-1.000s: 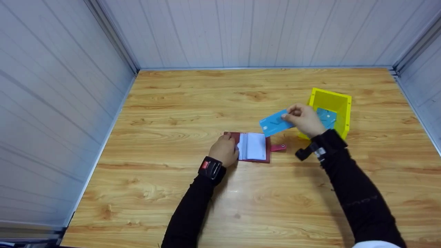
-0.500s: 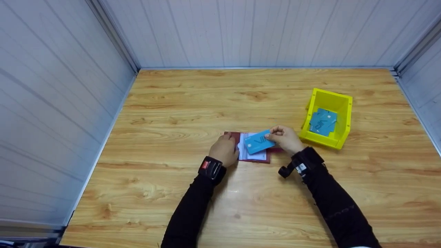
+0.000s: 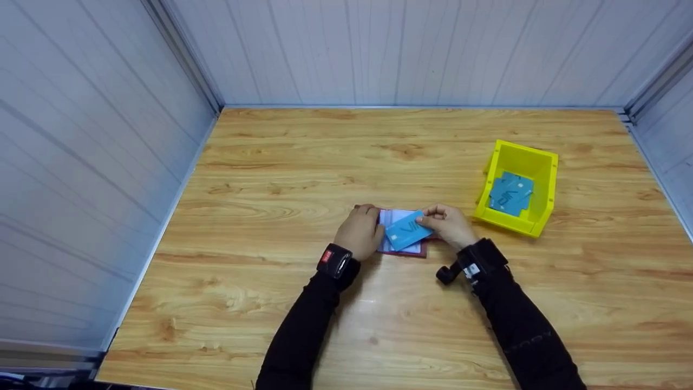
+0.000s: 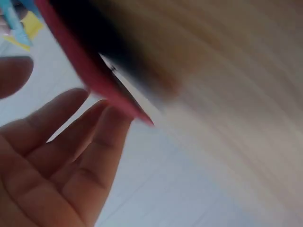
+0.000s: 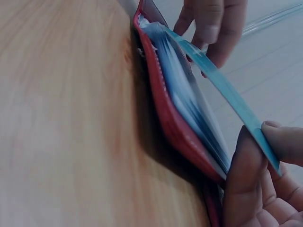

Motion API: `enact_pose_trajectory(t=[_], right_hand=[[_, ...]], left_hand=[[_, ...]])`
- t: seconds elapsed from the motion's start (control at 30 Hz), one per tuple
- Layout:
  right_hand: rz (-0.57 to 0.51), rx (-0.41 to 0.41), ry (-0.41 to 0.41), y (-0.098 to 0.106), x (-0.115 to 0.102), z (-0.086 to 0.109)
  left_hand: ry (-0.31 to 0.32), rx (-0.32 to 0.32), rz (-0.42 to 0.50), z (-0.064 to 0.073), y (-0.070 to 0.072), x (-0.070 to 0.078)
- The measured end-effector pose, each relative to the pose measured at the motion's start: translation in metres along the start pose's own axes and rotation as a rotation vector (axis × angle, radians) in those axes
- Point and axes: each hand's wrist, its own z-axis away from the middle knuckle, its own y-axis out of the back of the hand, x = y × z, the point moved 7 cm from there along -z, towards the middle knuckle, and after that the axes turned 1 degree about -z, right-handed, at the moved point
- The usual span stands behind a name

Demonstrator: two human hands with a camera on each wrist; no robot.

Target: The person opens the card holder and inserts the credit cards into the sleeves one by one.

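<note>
A red card holder (image 3: 424, 254) with clear plastic sleeves (image 3: 385, 216) lies spread on the wooden table. My left hand (image 3: 358, 233) holds its left side; in the left wrist view the fingertips (image 4: 116, 116) meet the edge of the red cover (image 4: 90, 71), with the thumb apart from them. Between thumb and fingers, my right hand (image 3: 452, 225) pinches the right end of a blue card (image 3: 406, 232). This card slants over the sleeves. In the right wrist view its far end reaches the sleeves near the left hand's fingers, while its near end stands off them.
A yellow bin (image 3: 544, 208) stands right of the hands, with several blue cards (image 3: 511, 193) inside. Pale panel walls (image 3: 400, 54) enclose the table (image 3: 281, 162) at the back and sides.
The right hand has carried the blue card from beside the bin leftward and down over the card holder's sleeves. The left hand has shifted slightly right over the card holder.
</note>
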Motion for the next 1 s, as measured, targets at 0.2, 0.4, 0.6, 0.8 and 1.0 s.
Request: enact_pose_trajectory(t=[0.2,0.4,0.6,0.8,1.0], right_hand=[[-0.044,-0.022,0.004,-0.001,0.0,0.002],[-0.048,-0.046,0.024,0.001,-0.001,0.002],[-0.061,-0.07,0.041,0.002,-0.003,0.002],[-0.069,-0.096,0.066,-0.001,-0.005,0.004],[-0.066,-0.109,0.079,-0.003,-0.006,0.004]], left_hand=[[0.01,-0.111,0.152,-0.008,-0.006,0.013],[0.048,-0.167,0.318,-0.017,-0.012,0.018],[0.031,-0.168,0.376,-0.022,-0.018,0.02],[0.026,-0.176,0.427,-0.022,-0.022,0.021],[0.03,-0.175,0.437,-0.02,-0.021,0.021]])
